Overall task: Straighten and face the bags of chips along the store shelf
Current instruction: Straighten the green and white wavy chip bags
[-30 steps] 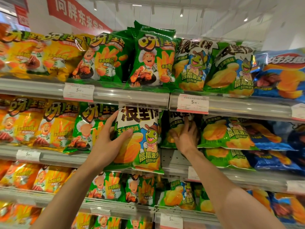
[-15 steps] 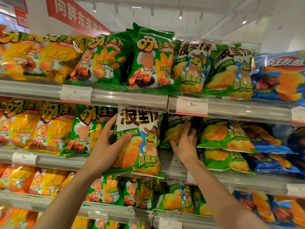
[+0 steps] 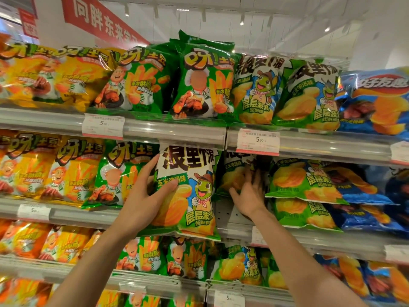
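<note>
Below the price tag [image 3: 257,141], left hand [image 3: 141,201] grips the frog bag [image 3: 188,191] upright for facing while right hand [image 3: 249,196], fingers spread, presses the rear bag [image 3: 232,171] back.

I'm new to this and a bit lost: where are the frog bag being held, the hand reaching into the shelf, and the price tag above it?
Frog bag [image 3: 194,196]: head view, on the frog picture.
Right hand [image 3: 250,196]: head view, back of the hand.
Price tag [image 3: 257,141]: head view, middle of the label.

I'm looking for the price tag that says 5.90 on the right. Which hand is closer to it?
Right. The right hand reaches into the shelf just below the price tag; the left hand grips the frog bag, farther left.
</note>
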A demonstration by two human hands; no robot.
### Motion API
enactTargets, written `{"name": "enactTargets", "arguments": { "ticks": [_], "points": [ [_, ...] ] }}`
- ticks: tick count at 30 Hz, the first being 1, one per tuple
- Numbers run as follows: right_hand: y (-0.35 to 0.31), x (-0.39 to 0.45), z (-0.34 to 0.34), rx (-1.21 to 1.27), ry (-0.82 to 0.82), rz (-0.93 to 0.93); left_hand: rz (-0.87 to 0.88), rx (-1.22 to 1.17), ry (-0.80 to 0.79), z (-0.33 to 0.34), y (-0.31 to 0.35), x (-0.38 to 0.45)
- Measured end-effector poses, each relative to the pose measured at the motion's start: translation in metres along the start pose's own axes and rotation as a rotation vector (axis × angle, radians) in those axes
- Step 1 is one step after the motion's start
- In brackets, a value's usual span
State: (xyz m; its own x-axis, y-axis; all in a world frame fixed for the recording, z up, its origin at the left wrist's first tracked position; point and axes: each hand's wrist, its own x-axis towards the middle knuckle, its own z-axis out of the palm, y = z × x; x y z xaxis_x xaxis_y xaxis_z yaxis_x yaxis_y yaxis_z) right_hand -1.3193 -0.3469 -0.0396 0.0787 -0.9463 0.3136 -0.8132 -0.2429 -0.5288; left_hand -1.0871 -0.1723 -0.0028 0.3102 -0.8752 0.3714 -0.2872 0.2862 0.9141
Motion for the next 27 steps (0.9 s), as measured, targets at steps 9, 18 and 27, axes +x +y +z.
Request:
{"name": "enactTargets", "arguments": {
  "ticks": [9,18,27],
  "points": [
    [-0.013,-0.068,-0.033,0.585,-0.135,0.000,0.071,0.079,-0.029,0.046,0.005,-0.013],
    [-0.003,-0.113,-0.041,0.605,-0.085,-0.103,0.154,0.199,0.004,0.118,0.013,0.026],
    [0.003,-0.092,-0.022,0.402,0.050,-0.036,0.103,0.179,-0.060,0.157,-0.009,0.050]
  ]
}}
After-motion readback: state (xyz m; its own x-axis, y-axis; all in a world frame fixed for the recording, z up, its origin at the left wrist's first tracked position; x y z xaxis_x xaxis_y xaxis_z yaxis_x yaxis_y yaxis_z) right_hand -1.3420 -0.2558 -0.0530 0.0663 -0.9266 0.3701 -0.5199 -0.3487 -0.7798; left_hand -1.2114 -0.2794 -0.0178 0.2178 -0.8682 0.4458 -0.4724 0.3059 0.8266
